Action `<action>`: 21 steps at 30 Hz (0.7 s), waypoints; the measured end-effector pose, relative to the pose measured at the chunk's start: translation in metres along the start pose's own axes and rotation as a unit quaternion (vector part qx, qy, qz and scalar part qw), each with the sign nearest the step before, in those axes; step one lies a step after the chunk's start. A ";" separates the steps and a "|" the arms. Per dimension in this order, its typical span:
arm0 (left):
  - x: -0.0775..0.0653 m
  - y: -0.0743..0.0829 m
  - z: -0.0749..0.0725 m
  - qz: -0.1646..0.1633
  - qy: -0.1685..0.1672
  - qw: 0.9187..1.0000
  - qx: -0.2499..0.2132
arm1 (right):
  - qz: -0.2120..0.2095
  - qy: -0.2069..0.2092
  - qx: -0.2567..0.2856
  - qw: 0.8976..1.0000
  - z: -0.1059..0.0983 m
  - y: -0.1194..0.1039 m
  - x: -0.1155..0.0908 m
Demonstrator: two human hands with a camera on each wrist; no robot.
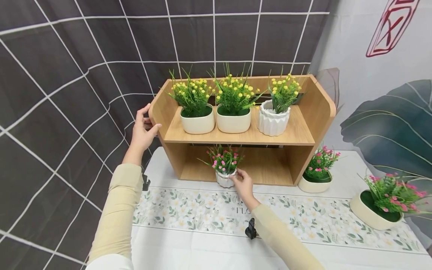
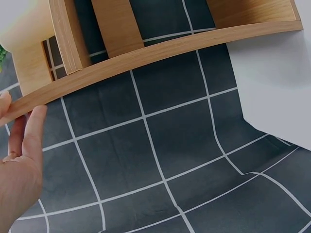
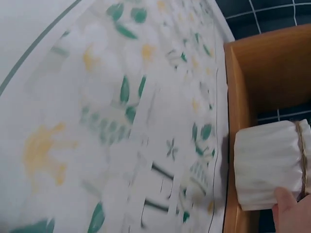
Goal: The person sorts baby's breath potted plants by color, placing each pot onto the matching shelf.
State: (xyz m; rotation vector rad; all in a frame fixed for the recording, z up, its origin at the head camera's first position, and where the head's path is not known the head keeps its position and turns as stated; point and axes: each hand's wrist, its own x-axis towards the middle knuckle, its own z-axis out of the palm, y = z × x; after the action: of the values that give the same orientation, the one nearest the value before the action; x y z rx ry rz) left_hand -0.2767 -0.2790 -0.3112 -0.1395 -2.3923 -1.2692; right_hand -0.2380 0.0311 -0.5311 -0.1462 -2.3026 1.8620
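My left hand (image 1: 141, 133) holds the left side panel of a two-tier wooden shelf (image 1: 270, 173), thumb on the inner side and fingers on the outer. In the left wrist view, the thumb and fingers lie on either side of the panel's edge (image 2: 121, 63). With my right hand (image 1: 243, 185) I grip the right side of a small white ribbed pot (image 3: 265, 162) of pink flowers (image 1: 224, 162), at the front edge of the lower tier. Twine circles the pot near its rim in the right wrist view, where only part of the hand shows.
Two cream oval planters (image 1: 198, 124) and a white ribbed pot (image 1: 274, 123), all with yellow flowers, line the upper tier. Right of the shelf stand two cream planters with pink flowers, one beside the panel (image 1: 314, 185), one farther right (image 1: 374, 215). A floral runner (image 1: 189, 210) crosses the white table.
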 end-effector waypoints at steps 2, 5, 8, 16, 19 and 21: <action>0.001 0.000 -0.001 0.001 -0.001 1.000 0.003 | 0.026 0.000 0.013 1.000 0.005 -0.002 0.001; 0.001 0.000 0.000 0.002 0.001 1.000 0.004 | 0.058 0.005 0.031 0.998 0.011 -0.006 0.002; 0.001 0.001 0.000 0.001 0.002 1.000 0.000 | 0.076 0.007 0.037 0.996 0.017 -0.009 0.003; 0.001 0.000 0.001 -0.008 0.001 1.000 0.000 | 0.141 -0.044 0.144 0.978 0.026 -0.014 0.001; 0.000 0.001 0.001 -0.007 0.003 1.000 0.002 | 0.170 -0.086 0.211 0.959 0.027 -0.018 0.000; 0.000 0.000 0.000 -0.006 0.003 1.000 0.000 | 0.183 -0.120 0.250 0.943 0.028 -0.020 -0.001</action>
State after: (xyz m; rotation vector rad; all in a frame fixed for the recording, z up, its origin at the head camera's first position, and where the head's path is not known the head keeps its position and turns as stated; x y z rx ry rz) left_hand -0.2766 -0.2784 -0.3112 -0.1209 -2.3920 -1.2734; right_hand -0.2418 -0.0001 -0.5178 -0.3058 -1.9468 2.7283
